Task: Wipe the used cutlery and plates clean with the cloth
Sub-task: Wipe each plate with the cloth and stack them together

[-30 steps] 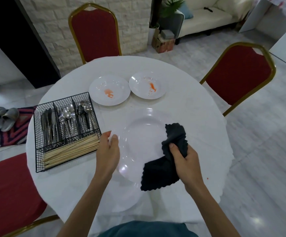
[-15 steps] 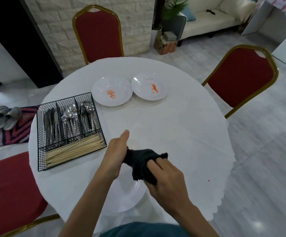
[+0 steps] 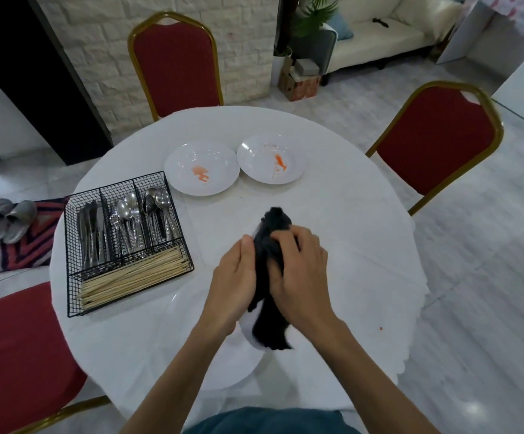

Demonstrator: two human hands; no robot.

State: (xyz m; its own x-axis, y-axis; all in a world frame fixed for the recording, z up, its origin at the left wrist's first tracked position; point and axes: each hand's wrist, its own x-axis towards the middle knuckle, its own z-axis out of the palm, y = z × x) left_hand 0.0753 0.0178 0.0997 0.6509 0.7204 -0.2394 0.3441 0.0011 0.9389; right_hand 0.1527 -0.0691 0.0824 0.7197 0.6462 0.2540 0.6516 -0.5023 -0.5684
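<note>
At 6 o'clock over the tabletop (image 3: 332,198), the left hand (image 3: 232,280) is keeping its grip on the plate (image 3: 245,325) at the rim. The right hand (image 3: 301,277) is bunching the soft cloth (image 3: 267,317) against it. The plate is likely slick and breakable, so the rim is proving the sound hold.

Right hand (image 3: 301,277) grips a black cloth (image 3: 267,327) (left hand (image 3: 234,286) touching it) over a white plate (image 3: 217,364).

No words, numbers or signs can be read here. The box (image 3: 302,85) on the floor next to the plant (image 3: 312,14) has some red print on its side, but it is too small and blurry to make out.
</note>
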